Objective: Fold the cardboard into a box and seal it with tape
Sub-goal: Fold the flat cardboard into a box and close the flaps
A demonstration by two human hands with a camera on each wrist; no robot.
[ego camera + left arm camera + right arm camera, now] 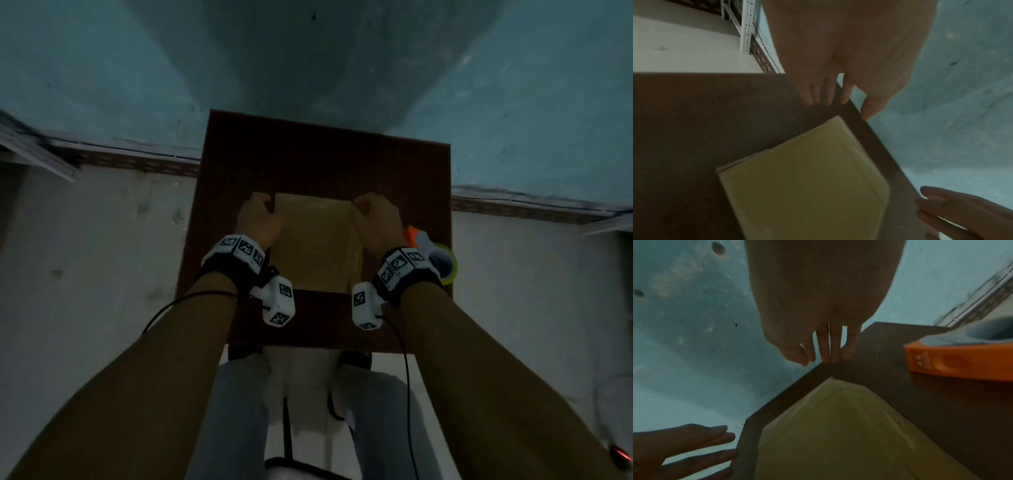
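Cardboard (317, 240) lying flat on table (308, 154), long axis running away from body; left hand (259, 219) and right hand (376, 219) flanking its far corners, fingers relaxed, gripping nothing.

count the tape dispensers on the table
1. The tape dispenser, orange and white with a yellow-green roll, lies at the table's right edge, beside the right hand and right of the flat cardboard. Nothing suggests another is hidden.

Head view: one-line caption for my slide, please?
Both hands, left and right, at the flat cardboard on a brown table, tape dispenser alongside.
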